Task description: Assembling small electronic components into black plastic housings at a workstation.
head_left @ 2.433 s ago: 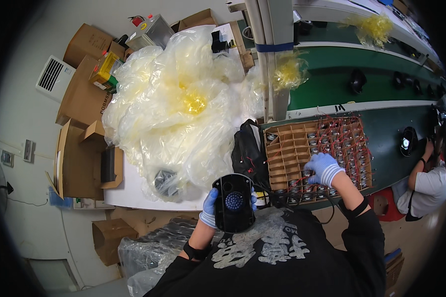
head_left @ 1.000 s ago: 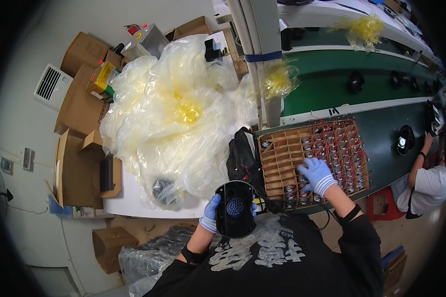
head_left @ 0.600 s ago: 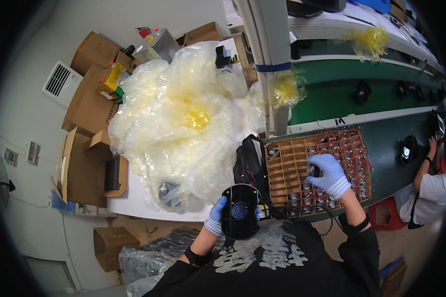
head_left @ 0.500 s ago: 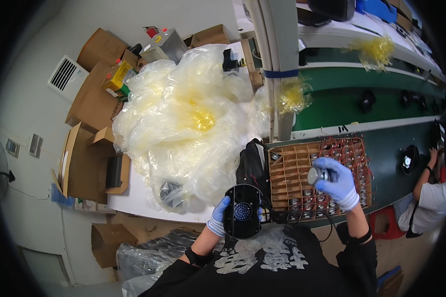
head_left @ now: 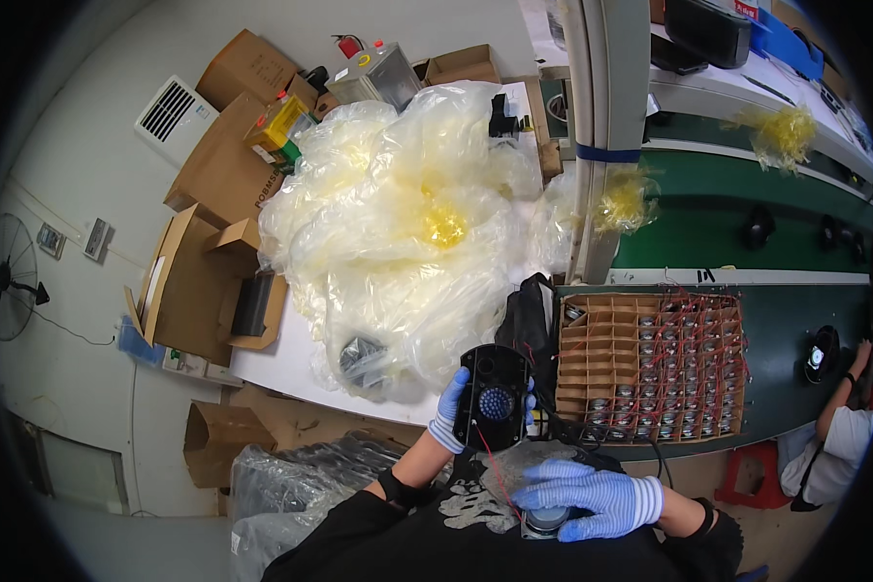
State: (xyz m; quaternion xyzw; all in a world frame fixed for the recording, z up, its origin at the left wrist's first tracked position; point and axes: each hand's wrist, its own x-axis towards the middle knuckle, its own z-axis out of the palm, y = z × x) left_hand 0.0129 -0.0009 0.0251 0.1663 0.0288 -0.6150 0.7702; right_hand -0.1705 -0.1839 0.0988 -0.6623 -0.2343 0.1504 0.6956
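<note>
Nearest me, low against the black shirt (head_left: 417, 529), the right hand (head_left: 592, 500) has its fingers curled round a grey speaker (head_left: 545, 521); a red wire (head_left: 496, 469) runs from there to the housing. Just beyond and left, the left hand (head_left: 447, 409) grips that black housing (head_left: 496, 396), fingers wrapped about its sides. Farther right, a divided cardboard tray (head_left: 599, 368) of wired speakers sits on the green bench (head_left: 781, 320); left, clear plastic (head_left: 388, 213) heaps the white bench (head_left: 291, 373). Far right lies a green belt (head_left: 698, 235).
</note>
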